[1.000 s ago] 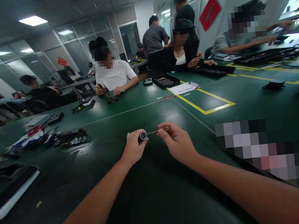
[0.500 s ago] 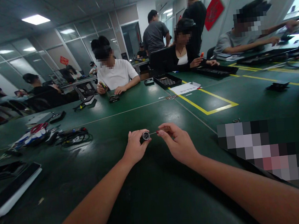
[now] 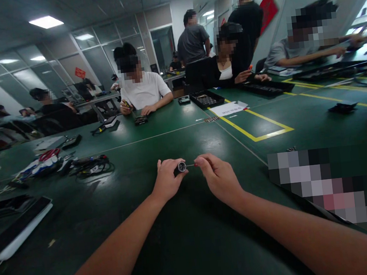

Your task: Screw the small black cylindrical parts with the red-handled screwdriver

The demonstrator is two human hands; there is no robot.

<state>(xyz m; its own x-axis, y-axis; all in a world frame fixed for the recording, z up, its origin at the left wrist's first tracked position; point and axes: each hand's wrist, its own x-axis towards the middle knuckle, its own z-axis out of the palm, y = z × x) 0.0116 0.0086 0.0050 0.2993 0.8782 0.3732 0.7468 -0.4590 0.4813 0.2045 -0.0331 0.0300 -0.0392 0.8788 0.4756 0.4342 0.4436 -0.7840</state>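
Note:
My left hand (image 3: 168, 180) is closed around a small black cylinder (image 3: 181, 167), whose round, silver-rimmed end faces me. Close by on the right, my right hand (image 3: 218, 175) pinches the red end of a thin metal-shafted tool (image 3: 190, 165). The shaft points left and its tip meets the side of the cylinder; whether it enters it cannot be made out. Most of the tool's handle is hidden by my fingers. Both hands are over the green table (image 3: 188, 242).
Bundled cables (image 3: 91, 166) and a black-and-white device (image 3: 22, 228) lie at the left. Across the table a person in white (image 3: 146, 91) works beside a black parts tray (image 3: 206, 99). A blurred-out patch (image 3: 319, 184) covers something at the right.
My right fingers have closed up more around the tool's red end. The cylinder is turned slightly and sits a little further right in view.

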